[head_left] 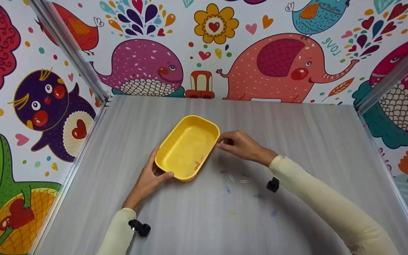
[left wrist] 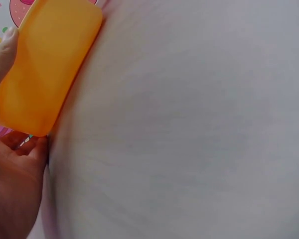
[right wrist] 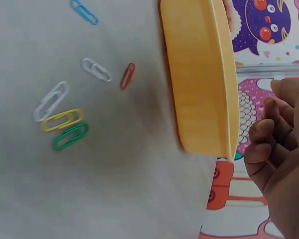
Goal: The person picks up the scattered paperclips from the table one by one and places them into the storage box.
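Observation:
A yellow plastic box (head_left: 171,145) stands on the table with a few reddish paper clips (head_left: 197,163) in its near right corner. My left hand (head_left: 148,182) grips the box's near left end, thumb on the rim and fingers around the outside wall. Beside the right rim is my right hand (head_left: 241,145), its fingers curled; nothing shows between them. Close to the box lie a red paper clip (right wrist: 128,76) and a white paper clip (right wrist: 96,69). Farther off are a yellow clip (right wrist: 62,120), a green clip (right wrist: 71,136) and a blue clip (right wrist: 84,11).
More paper clips lie nearer me, among them a yellow one (head_left: 231,212), a blue one (head_left: 273,213) and a dark green one (head_left: 257,196). The grey wood-grain table (head_left: 147,113) meets walls printed with cartoon animals. Metal rails (head_left: 80,152) run along its sides.

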Motion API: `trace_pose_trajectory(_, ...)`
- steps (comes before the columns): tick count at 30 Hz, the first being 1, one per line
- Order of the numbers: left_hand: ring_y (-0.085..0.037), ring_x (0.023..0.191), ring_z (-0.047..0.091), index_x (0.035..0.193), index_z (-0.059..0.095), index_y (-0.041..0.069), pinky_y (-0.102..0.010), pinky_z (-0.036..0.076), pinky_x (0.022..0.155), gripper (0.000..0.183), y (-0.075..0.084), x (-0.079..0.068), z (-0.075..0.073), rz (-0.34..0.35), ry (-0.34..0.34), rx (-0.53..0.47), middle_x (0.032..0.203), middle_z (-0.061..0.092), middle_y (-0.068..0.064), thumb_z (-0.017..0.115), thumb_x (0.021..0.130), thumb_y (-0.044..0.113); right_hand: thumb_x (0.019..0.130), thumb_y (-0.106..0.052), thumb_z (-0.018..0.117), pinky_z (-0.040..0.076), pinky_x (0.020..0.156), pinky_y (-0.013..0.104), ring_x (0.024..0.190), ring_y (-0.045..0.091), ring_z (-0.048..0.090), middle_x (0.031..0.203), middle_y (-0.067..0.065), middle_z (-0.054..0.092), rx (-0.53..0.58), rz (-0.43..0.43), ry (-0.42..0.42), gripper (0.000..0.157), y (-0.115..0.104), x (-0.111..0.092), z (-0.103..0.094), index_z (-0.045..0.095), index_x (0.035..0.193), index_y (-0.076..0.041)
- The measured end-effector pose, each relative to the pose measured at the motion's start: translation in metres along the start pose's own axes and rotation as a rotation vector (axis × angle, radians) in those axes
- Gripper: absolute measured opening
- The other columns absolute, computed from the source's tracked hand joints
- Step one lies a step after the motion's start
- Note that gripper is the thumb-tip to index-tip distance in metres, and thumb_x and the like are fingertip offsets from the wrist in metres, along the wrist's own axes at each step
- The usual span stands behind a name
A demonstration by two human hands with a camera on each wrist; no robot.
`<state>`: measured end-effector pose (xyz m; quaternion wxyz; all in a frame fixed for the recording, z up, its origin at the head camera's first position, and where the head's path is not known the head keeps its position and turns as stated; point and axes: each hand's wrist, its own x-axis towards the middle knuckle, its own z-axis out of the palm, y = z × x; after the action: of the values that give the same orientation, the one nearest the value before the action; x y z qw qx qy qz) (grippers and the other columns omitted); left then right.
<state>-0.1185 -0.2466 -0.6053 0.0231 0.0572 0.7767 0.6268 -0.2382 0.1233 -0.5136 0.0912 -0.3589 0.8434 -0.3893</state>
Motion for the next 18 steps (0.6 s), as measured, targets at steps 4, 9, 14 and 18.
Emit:
trace_pose_trajectory(4,-0.035,0.152,0.049,0.178,0.014,0.016,-0.015,0.045,0.110,0.109,0.001,0.000,0.001,-0.003,0.001,0.005,0.175,0.035,-0.016,0.086,0.097,0.007,0.106,-0.021,0.077,0.061,0.075,0.028,0.080,0.016,0.064,0.096,-0.006,0.076,0.017,0.005,0.050,0.021,0.009,-0.016,-0.003,0.083,0.123,-0.011)
trace_pose_trajectory(9,-0.035,0.152,0.049,0.178,0.015,0.016,-0.015,0.044,0.111,0.109,-0.001,0.000,0.001,-0.002,0.004,0.012,0.175,0.035,-0.016,0.086,0.096,0.007,0.106,-0.024,0.078,0.062,0.077,0.028,0.081,0.017,0.066,0.099,-0.005,0.077,0.050,0.007,0.082,0.021,0.015,-0.036,-0.005,0.083,0.123,-0.012)
trace_pose_trajectory(14,-0.034,0.155,0.046,0.178,0.015,0.016,-0.013,0.041,0.113,0.109,-0.001,0.000,0.001,-0.008,0.008,0.023,0.177,0.033,-0.015,0.087,0.097,0.008,0.106,-0.024,0.078,0.061,0.077,0.027,0.082,0.017,0.065,0.099,-0.005,0.076,0.062,0.002,0.090,0.020,0.018,-0.054,-0.007,0.083,0.122,-0.013)
trace_pose_trajectory(18,-0.035,0.156,0.045,0.178,0.014,0.016,-0.013,0.041,0.112,0.109,-0.001,0.000,0.001,-0.011,0.008,0.020,0.178,0.032,-0.015,0.087,0.097,0.008,0.106,-0.025,0.078,0.059,0.076,0.026,0.082,0.016,0.064,0.096,-0.006,0.073,0.063,0.001,0.088,0.019,0.020,-0.069,-0.007,0.083,0.121,-0.015)
